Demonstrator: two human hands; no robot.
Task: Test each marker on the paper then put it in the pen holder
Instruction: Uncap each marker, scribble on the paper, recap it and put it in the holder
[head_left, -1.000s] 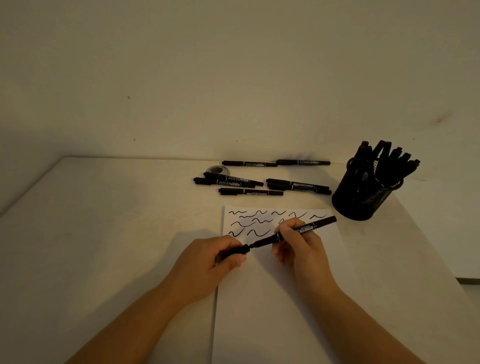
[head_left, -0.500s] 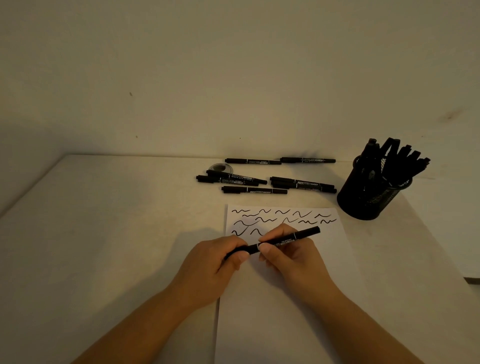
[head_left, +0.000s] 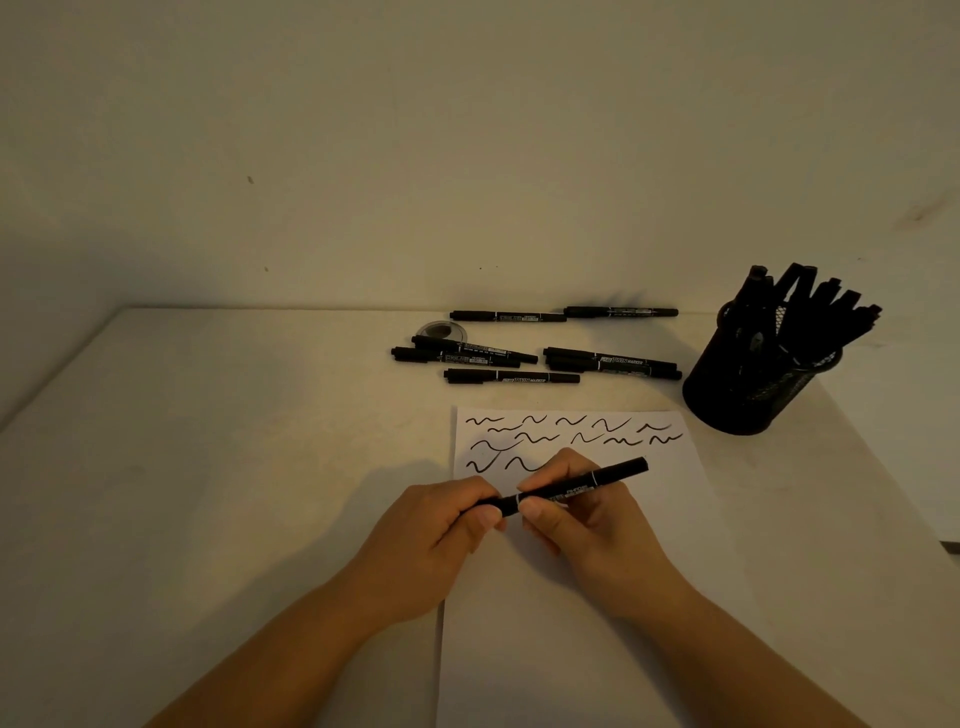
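Note:
Both hands hold one black marker (head_left: 597, 480) over the white paper (head_left: 561, 623). My left hand (head_left: 441, 535) grips its capped left end, and my right hand (head_left: 587, 519) grips its barrel; the cap sits closed against the barrel. Black squiggles cover the paper's top part. Several loose black markers (head_left: 511, 376) lie on the table beyond the paper. The black mesh pen holder (head_left: 748, 384) stands at the right, with several markers in it.
A small round clear lid-like object (head_left: 441, 330) lies behind the loose markers. The white table (head_left: 208, 467) meets a plain wall at the back; its right edge runs just past the pen holder.
The gap between cap and barrel has closed: my left hand pushed the cap onto the marker's tip. The two hands have come together over the paper.

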